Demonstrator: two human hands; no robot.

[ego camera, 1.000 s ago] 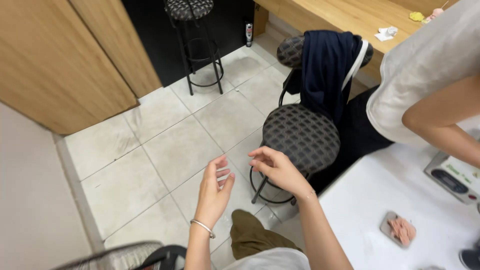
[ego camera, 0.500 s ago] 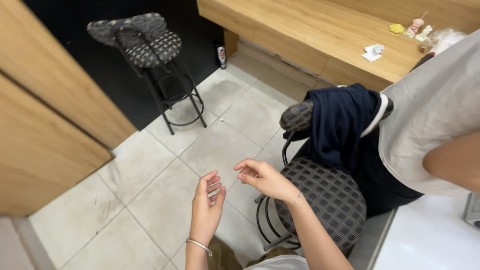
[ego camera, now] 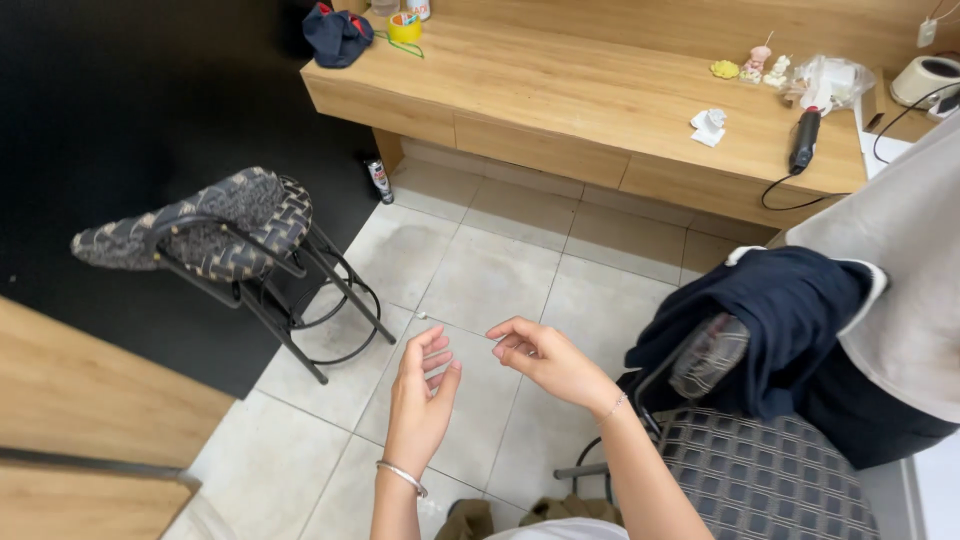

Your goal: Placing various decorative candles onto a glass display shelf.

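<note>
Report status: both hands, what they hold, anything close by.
Left hand raised, fingers loose, nothing visibly held. Right hand pinched beside it; any item too small to tell. Both over the tiled floor. Woven stool at right, not touching.

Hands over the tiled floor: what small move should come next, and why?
Probably ease the right hand a little toward the left hand. The left is raised with its fingers spread, the right's fingertips are drawn together close beside it, and the two are apart. Anything pinched there is too small to tell.
</note>
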